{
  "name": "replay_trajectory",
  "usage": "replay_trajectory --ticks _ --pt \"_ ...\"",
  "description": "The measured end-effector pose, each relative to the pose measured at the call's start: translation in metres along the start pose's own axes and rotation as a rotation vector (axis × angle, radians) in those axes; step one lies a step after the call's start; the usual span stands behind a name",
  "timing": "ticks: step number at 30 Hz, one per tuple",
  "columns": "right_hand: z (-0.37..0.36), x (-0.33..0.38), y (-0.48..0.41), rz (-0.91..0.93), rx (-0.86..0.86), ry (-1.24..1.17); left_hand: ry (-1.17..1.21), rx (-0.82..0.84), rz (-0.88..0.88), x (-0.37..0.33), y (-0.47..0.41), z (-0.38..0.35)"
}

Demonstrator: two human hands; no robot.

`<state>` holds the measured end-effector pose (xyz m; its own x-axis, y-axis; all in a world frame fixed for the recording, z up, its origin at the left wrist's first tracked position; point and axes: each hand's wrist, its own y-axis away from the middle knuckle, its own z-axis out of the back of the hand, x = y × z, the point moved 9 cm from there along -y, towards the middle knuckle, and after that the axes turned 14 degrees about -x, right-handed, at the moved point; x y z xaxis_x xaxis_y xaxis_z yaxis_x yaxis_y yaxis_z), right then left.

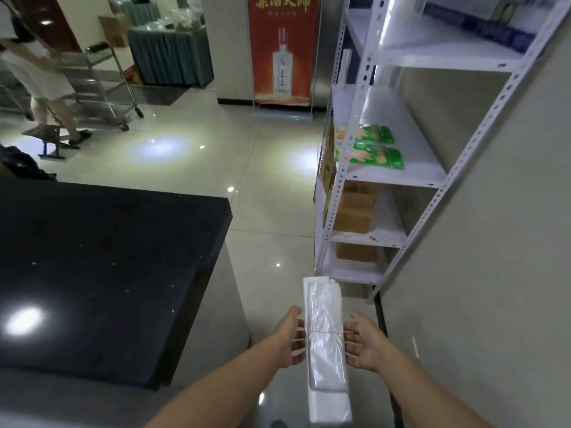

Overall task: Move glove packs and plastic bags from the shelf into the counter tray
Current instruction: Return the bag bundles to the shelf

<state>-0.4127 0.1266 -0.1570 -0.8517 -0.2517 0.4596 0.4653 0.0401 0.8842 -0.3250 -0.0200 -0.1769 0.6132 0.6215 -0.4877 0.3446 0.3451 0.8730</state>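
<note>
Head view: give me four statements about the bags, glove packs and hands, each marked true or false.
1. The plastic bag bundle sits between the left hand and right hand. True.
2. Nothing lies on the white shelf at its middle board. False: two green glove packs lie there.
3. A thin band crosses the bundle. True.
4. The right hand hangs free of the bundle. False: its fingers touch the bundle's side.

Glove packs partly behind shelf upright, print too blurry to read; bkgd person blurred.
</note>
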Motion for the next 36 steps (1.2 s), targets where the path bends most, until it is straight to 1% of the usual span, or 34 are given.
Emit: replay_trajectory --ticks 5,8,13,17,25,29,36 --pt "-0.047 0.076 -0.020 0.003 0.010 0.020 0.044 -0.030 -0.006 -0.080 -0.038 0.001" --pt "-0.079 0.126 -0.031 0.036 0.027 0.055 0.066 -0.032 -0.026 -0.128 -0.056 0.001" --pt "-0.131 0.210 -0.072 0.059 0.044 0.102 0.094 -0.066 -0.055 -0.217 -0.096 0.002" --pt "-0.179 0.291 -0.098 0.102 0.053 0.151 0.142 -0.132 -0.107 -0.299 -0.126 0.000" --pt "-0.272 0.443 -0.122 0.147 0.169 0.250 0.242 -0.238 -0.180 -0.454 -0.170 0.001" --pt "-0.314 0.497 -0.133 0.159 0.174 0.262 0.310 -0.257 -0.179 -0.516 -0.188 0.007" --pt "-0.378 0.577 -0.158 0.162 0.136 0.177 0.280 -0.260 -0.191 -0.621 -0.244 0.016"
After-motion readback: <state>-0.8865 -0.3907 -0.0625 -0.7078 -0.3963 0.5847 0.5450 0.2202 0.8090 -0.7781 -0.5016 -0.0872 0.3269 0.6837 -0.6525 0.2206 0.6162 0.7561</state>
